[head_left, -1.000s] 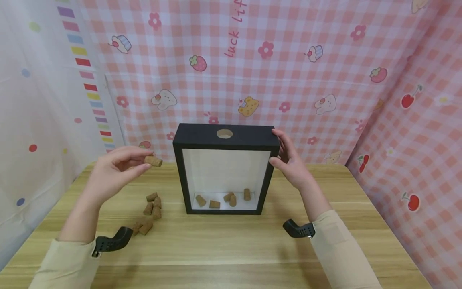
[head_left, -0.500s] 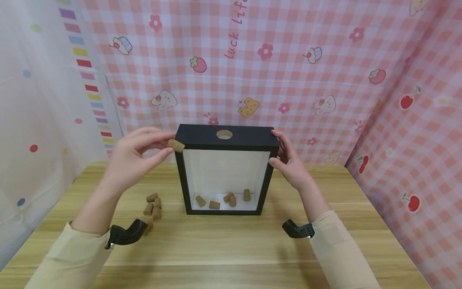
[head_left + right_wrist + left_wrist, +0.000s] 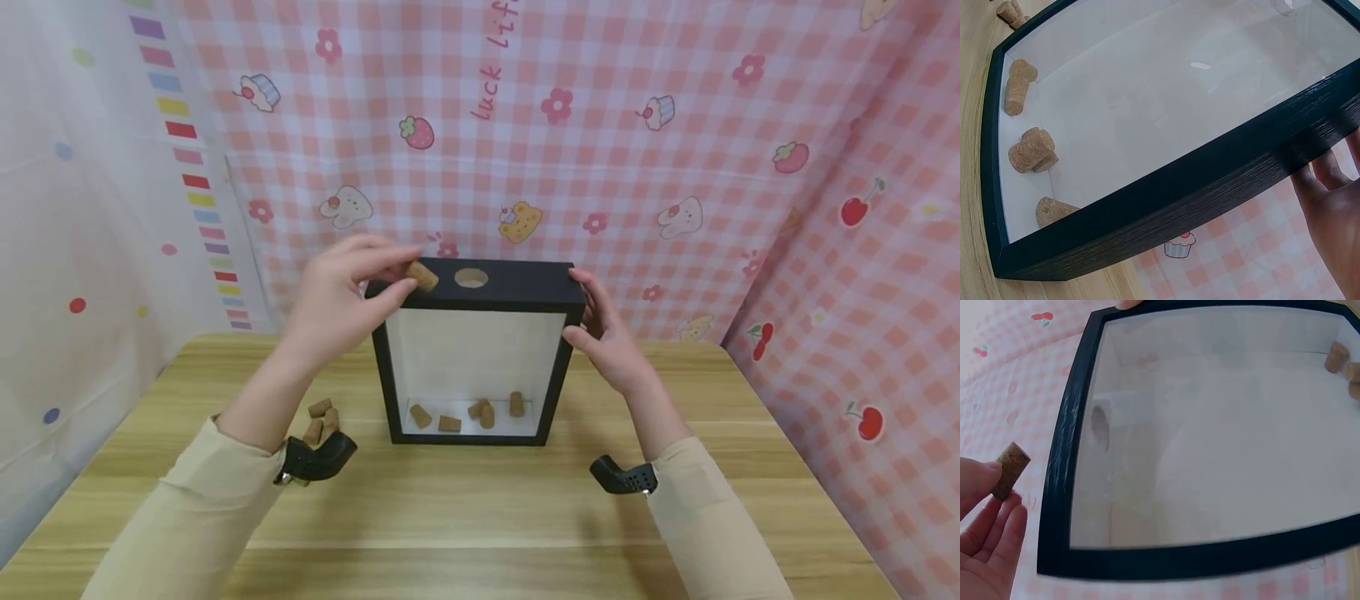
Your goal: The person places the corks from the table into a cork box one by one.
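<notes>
While the right hand (image 3: 611, 350) grips the side of a black-framed shadow box (image 3: 525, 287), thumb at the front edge, the left hand (image 3: 341, 292) pinches a cork stopper (image 3: 424, 276) between thumb and fingertips just above the top panel, left of its round hole (image 3: 471, 278). Five corks (image 3: 450, 424) sit on the box's white floor; several loose corks (image 3: 320, 407) lie on the wood-grain tabletop (image 3: 480, 517), partly hidden by the left wrist camera (image 3: 322, 457), their full count impossible to tell. By that tally, the work appears partway along, the pinched stopper not yet inside. Seen from the head, its long axis slants, nearer level than upright, the free end pointing right and slightly down, roughly holeward.
</notes>
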A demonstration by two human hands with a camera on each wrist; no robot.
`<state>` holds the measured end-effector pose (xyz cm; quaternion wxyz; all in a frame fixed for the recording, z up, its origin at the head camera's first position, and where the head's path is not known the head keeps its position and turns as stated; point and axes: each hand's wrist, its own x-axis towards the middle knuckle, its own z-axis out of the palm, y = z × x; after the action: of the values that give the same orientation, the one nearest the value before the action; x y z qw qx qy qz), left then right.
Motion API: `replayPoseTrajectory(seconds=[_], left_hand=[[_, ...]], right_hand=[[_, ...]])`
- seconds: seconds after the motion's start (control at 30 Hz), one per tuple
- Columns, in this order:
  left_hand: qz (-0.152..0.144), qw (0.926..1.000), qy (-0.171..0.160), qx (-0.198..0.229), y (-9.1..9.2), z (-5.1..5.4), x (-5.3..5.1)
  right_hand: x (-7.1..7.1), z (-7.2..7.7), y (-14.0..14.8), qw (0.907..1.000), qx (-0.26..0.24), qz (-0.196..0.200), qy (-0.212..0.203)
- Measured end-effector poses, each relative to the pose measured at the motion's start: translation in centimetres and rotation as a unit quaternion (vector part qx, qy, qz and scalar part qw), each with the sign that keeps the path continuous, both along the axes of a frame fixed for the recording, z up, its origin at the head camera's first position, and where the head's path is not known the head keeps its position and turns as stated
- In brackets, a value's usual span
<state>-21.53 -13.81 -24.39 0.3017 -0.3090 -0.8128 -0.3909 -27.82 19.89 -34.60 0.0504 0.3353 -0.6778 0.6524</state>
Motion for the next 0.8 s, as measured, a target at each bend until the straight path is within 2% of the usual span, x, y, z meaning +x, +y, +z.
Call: replayPoseTrajectory(seconds=[0.3,0.5,0.8], left_hand=[[0.000,0.9989,0.020,-0.041,2.8,0.7,-1.4],[-0.003,0.9973,0.000,-0.073,4.2,1.0,-2.0],[0.006,0.9947,-0.008,-0.103,5.2,1.1,-2.5]], right_hand=[[0.1,0.0,0.0,1.0000,0.000,0.002,0.000],[0.0,0.0,0.0,1.0000,0.001,0.000,0.004],[0.0,0.0,-0.1,1.0000,0.004,-0.004,0.005]])
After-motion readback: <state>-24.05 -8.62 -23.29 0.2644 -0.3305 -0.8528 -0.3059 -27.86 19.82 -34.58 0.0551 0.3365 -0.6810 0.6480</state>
